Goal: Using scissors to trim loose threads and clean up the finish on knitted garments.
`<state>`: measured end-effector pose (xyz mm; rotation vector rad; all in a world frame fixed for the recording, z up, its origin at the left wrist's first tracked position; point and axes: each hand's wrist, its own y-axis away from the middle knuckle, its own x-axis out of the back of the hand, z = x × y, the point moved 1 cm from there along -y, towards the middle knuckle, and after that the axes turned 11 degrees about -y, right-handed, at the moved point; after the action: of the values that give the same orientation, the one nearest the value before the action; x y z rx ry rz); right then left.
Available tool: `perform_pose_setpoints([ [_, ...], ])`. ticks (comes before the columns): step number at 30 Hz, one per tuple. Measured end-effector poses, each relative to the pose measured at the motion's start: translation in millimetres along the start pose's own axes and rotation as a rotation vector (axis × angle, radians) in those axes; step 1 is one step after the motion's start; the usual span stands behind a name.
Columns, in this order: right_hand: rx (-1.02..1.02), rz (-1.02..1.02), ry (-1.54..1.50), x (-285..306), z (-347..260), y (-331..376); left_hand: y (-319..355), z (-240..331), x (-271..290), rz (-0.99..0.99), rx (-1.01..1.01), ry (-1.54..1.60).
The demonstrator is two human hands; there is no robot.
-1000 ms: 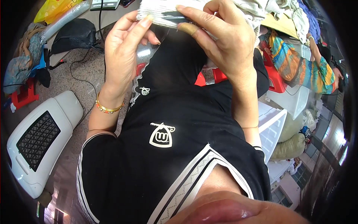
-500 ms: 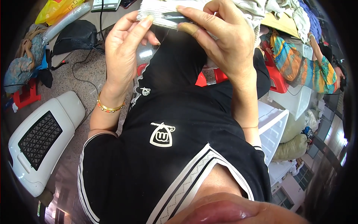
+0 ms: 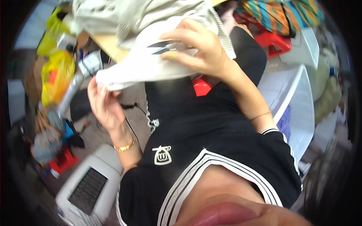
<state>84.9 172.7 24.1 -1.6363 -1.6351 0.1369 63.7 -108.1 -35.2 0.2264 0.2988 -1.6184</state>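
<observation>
White cloth [image 3: 132,67], somewhat blurred, is stretched above the person's lap between both hands, its upper part running into a heap of pale grey and cream knits [image 3: 109,15] that lies over a yellowish tabletop [image 3: 111,45]. The left hand [image 3: 108,107], with a gold bracelet [image 3: 126,147] at its wrist, has its fingertips closed on the cloth's narrow left end. The right hand [image 3: 205,49] is over the cloth, thumb and fingers closed around small dark snips [image 3: 160,50]; their two blades stand slightly apart and point left. Whether the blades touch the fabric cannot be told.

On the chest of the black top [image 3: 226,132] is an off-white emblem [image 3: 163,155]: a rounded shield outline with a looping, letter-like mark inside and a script-like flourish across its top. A smaller off-white emblem [image 3: 154,123] sits on the black trousers [image 3: 173,100], too small to read. At left, a yellow bag [image 3: 58,71] bears an orange-red patch, and near it a white, flat item [image 3: 90,64] carries dark marks; both are too blurred to make out.
</observation>
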Motion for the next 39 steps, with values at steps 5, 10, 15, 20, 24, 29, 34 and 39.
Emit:
perform_pose_setpoints([
  [5, -0.612, 0.419, 0.256, 86.7, 103.3, 51.4, -14.3, 10.9, -17.6, 0.143, -0.173, -0.367],
  [10, -0.742, 0.249, -0.265, 100.4, 170.4, 87.6, -20.9, 24.3, -88.6, -0.143, -0.428, -0.607],
  [15, -0.602, 0.419, -0.594, 142.3, 89.2, 21.8, -26.7, 56.9, -169.2, -0.493, -0.704, -0.854],
  [20, 0.212, 0.486, -1.081, 268.6, -15.0, -45.5, -37.7, 89.6, -245.9, -0.551, -1.150, -0.990],
  [24, 0.503, 1.028, -0.827, 186.8, -169.7, -66.5, -48.7, 108.5, -275.3, -0.473, -1.064, -0.855],
  [29, 0.254, 0.871, -0.685, 215.3, -143.8, -33.3, -35.7, 67.5, -345.0, -1.197, -0.610, -0.634],
  [34, 0.014, 0.761, -0.650, 231.2, -88.7, 3.8, 28.1, -2.1, -359.2, -1.721, 0.025, -0.329],
  [39, -0.550, 0.750, 0.032, 382.3, 28.8, 84.4, 26.1, -3.4, -356.5, -1.890, 0.246, -0.581],
])
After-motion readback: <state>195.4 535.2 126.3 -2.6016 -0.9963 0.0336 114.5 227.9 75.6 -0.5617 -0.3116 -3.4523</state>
